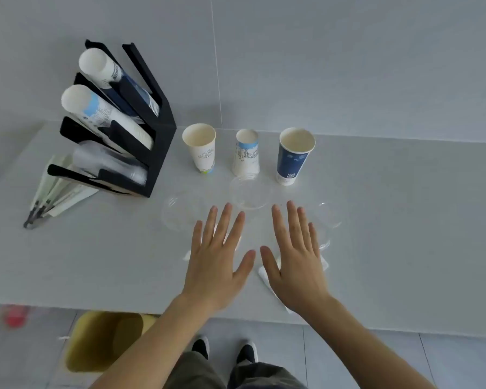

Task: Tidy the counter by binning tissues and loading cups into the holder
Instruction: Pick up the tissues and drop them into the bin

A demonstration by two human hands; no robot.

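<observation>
Closest to me, below the near edge of the table, my shoes stand on the tiled floor, and a yellow bin sits under the table's near edge, to my left.

My left hand and right hand are both flat and palm down over the near middle of the table, fingers spread, thumbs almost meeting, gripping nothing. Whether the palms press on the surface or hover just above it I cannot tell. A white tissue lies under my right hand, its corners poking out at the thumb side and the outer side.

Just past my fingertips are three clear plastic cups, hard to read against the pale top: a left clear cup lying on its side, a middle clear cup between my hands' fingertips, and a right clear cup lying beyond my right hand.

Farther back, near the far edge, three paper cups stand in a row, well apart from each other: a white cup upright, a narrower pale cup with blue print that looks upside down, and a dark blue cup upright.

At the far left corner stands the black holder, its tilted slots carrying stacks of paper cups above and clear cups below. Wrapped straws fan out beside its base.
</observation>
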